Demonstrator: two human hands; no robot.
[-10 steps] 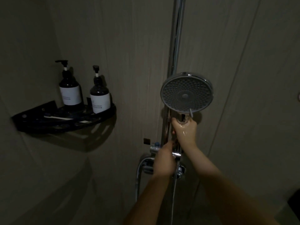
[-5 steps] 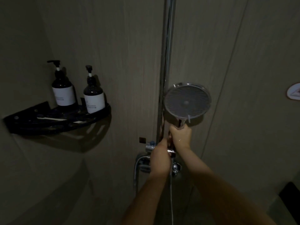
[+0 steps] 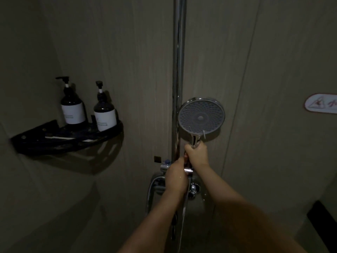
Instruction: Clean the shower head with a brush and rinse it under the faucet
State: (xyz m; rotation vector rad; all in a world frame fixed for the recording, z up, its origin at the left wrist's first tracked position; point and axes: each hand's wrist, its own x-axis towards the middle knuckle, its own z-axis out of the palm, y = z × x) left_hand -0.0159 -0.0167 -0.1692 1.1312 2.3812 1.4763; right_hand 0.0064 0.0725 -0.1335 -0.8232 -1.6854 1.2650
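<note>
Right hand (image 3: pixel 197 155) gripping the shower head (image 3: pixel 201 117) handle, face toward the camera, left hand (image 3: pixel 176 178) just below curled over the faucet (image 3: pixel 188 170) lever, fingers hidden, two bottles (image 3: pixel 73 105) far left on a shelf (image 3: pixel 54 141), labels unreadable, sign (image 3: pixel 321 105) cut off at right.

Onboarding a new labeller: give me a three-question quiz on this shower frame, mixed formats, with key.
1. True or false: the right hand grips the shower head by its handle, spray face towards the camera.
2. Multiple choice: the left hand is at A) a pump bottle, B) the faucet valve at the foot of the chrome pole, C) the wall sign.
3. Fill in: ___ pump bottles stand on the black corner shelf.

Key: 1 true; 2 B; 3 two.
</note>
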